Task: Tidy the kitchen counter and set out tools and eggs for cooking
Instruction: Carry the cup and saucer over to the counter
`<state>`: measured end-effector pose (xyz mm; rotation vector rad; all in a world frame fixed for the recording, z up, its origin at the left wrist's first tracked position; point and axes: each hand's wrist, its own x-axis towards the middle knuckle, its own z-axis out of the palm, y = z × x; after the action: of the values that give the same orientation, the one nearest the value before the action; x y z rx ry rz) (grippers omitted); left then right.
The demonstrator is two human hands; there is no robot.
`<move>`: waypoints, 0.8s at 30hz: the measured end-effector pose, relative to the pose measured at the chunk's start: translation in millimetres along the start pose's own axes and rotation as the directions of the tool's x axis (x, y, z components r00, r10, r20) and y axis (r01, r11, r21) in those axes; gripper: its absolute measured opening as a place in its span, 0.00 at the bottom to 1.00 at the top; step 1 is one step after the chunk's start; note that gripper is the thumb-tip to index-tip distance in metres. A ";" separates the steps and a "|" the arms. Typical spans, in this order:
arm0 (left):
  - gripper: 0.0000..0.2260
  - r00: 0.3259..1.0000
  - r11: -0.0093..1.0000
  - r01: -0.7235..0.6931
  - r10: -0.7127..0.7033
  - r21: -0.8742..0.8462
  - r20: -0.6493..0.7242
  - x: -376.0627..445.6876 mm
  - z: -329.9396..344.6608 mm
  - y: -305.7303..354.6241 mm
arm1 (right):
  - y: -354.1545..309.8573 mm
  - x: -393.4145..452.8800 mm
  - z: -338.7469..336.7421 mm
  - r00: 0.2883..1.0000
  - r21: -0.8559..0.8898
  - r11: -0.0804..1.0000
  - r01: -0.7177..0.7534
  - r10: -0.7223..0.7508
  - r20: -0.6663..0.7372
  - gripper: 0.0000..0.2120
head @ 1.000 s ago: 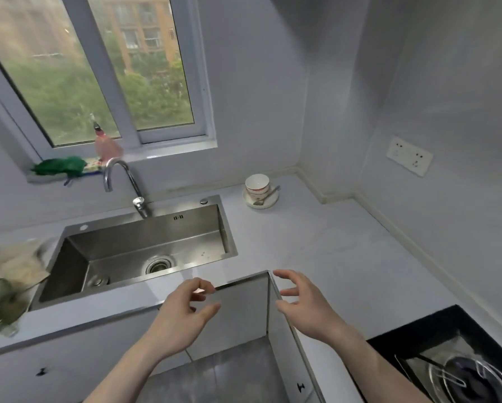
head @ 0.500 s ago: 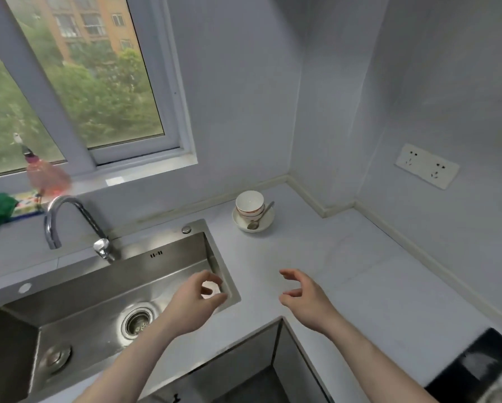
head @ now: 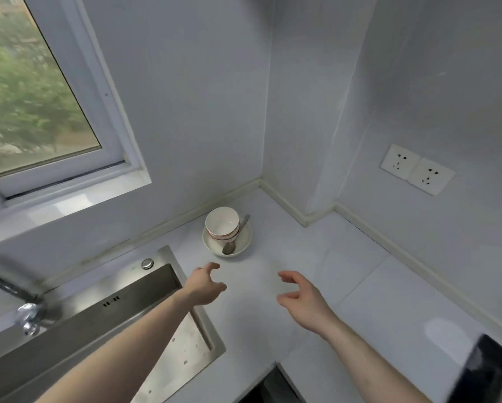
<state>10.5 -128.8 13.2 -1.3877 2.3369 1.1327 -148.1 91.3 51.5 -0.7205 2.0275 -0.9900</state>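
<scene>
White ceramic: stacked bowls point(head: 222, 223) upright in a shallow dish point(head: 238, 248), near the back corner of the bench point(head: 346, 274), close to the wall trim.
Spoon: metal spoon point(head: 234, 239) leaning in the dish, handle up against the stack; likely to slide if tilted.
Left hand: left hand point(head: 204, 286) just short of the dish, fingers point(head: 212, 266) loosely curled and spread, holding nothing.
Right hand: right hand point(head: 305, 301) nearer the body, over bare bench, fingers likewise released and empty.
Step in hand: probably reaching for the dish set; best taken by the dish rim from both sides, kept level, stack and spoon steadied.
Edges: sink point(head: 145, 309) rim just left of the left hand; walls close behind the dish.
Open room: wide bare bench to the right, up to the dark hob corner point(head: 494, 370).
</scene>
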 end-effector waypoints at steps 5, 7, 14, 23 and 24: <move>0.32 0.998 0.994 0.053 -0.056 0.097 0.027 57.3 -0.2 6.2 | 1.6 44.7 -7.7 1.000 -0.008 1.000 -0.021 0.021 0.020 0.22; 0.34 0.997 0.987 0.073 -0.078 0.141 0.031 78.9 1.4 5.1 | 4.3 59.2 -8.7 0.999 -0.015 0.999 -0.030 0.030 0.034 0.22; 0.33 0.992 0.964 0.087 -0.106 0.250 0.063 119.3 6.6 0.5 | 16.5 83.9 -11.9 0.997 -0.032 0.998 -0.054 0.056 0.045 0.22; 0.25 0.999 0.908 -0.034 0.031 0.419 0.015 122.8 11.3 3.4 | 36.7 103.6 -7.2 0.991 -0.074 0.992 -0.107 0.112 0.071 0.23; 0.25 0.999 0.901 -0.036 0.030 0.433 0.021 121.2 12.9 0.6 | 38.7 105.9 -4.7 0.990 -0.077 0.991 -0.112 0.118 0.077 0.23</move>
<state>-58.2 -200.2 -57.8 -1.1730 2.4115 0.5671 -216.9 36.0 -18.7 -0.6633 2.0179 -0.8120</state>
